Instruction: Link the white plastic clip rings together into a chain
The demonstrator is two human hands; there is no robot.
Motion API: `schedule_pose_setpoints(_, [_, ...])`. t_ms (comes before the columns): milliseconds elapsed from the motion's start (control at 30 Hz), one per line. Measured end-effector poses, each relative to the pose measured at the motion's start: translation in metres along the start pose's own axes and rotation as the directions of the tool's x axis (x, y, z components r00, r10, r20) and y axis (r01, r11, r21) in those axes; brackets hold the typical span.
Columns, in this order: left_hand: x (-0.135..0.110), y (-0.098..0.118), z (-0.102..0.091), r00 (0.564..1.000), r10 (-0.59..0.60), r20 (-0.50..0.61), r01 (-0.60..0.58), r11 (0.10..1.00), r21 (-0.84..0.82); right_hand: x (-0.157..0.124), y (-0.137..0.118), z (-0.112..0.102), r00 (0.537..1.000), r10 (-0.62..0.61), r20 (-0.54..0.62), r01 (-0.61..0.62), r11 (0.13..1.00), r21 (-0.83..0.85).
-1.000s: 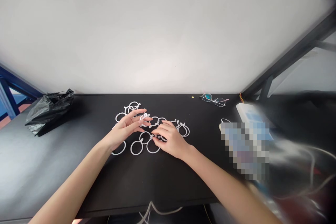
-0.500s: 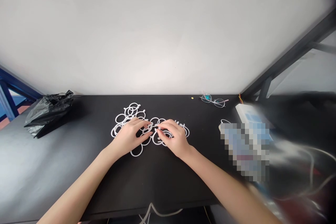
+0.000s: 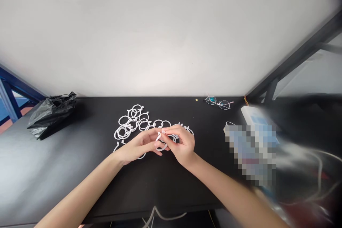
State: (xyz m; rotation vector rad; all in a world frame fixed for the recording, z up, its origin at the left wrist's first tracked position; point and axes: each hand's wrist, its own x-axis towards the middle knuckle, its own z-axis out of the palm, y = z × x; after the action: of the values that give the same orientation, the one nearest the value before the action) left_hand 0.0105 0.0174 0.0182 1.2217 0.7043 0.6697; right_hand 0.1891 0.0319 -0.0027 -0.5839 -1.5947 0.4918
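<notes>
Now L hand (image 3: 140, 146) meets R hand (image 3: 183, 145) on wht ring (image 3: 161, 148).

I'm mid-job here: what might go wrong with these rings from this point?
The white ring held between the left hand and right hand might slip if either grip loosens.
Many loose rings overlap, so lifting one could drag or snag others.
The hands partly hide some rings, so one may get nudged unseen.
</notes>
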Motion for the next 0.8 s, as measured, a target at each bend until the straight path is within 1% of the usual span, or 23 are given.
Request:
schedule_pose_setpoints(67, [0.0, -0.002, 0.0, 1.0, -0.004, 0.01, 0.005, 0.997, -0.083, 0.0, -0.002, -0.001, 1.0, -0.005, 0.004, 0.005, 1.0, 0.015])
schedule_pose_setpoints(133, [0.001, -0.004, 0.0, 1.0, 0.009, -0.003, -0.009, 0.996, -0.085, 0.0, -0.003, -0.002, 1.0, 0.01, 0.03, -0.01, 1.0, 0.022])
schedule_pose_setpoints(200, [0.003, -0.006, 0.002, 0.998, 0.038, -0.056, -0.039, 0.999, -0.012, 0.001, -0.005, -0.004, 0.995, 0.064, 0.072, -0.066, 0.998, 0.014])
schedule_pose_setpoints(267, [0.004, -0.007, 0.005, 0.987, 0.078, -0.137, -0.064, 0.993, 0.102, 0.003, -0.007, -0.006, 0.987, 0.114, 0.111, -0.114, 0.993, -0.007])
schedule_pose_setpoints(333, [0.005, -0.007, 0.008, 0.971, 0.126, -0.203, -0.081, 0.973, 0.215, 0.005, -0.007, -0.006, 0.984, 0.116, 0.137, -0.113, 0.993, -0.025])
schedule_pose_setpoints(400, [0.005, -0.007, 0.01, 0.953, 0.18, -0.243, -0.103, 0.949, 0.297, 0.006, -0.007, -0.005, 0.983, 0.1, 0.153, -0.096, 0.995, -0.033])
schedule_pose_setpoints(467, [0.004, -0.007, 0.011, 0.939, 0.234, -0.252, -0.142, 0.931, 0.336, 0.007, -0.006, -0.004, 0.981, 0.108, 0.161, -0.104, 0.994, -0.033])
schedule_pose_setpoints(567, [0.003, -0.008, 0.01, 0.928, 0.291, -0.233, -0.202, 0.919, 0.34, 0.006, -0.004, -0.003, 0.978, 0.115, 0.172, -0.113, 0.993, -0.024])
schedule_pose_setpoints(800, [0.003, -0.013, 0.008, 0.908, 0.358, -0.22, -0.255, 0.886, 0.388, 0.005, -0.005, -0.004, 0.986, 0.043, 0.159, -0.041, 0.999, -0.017])
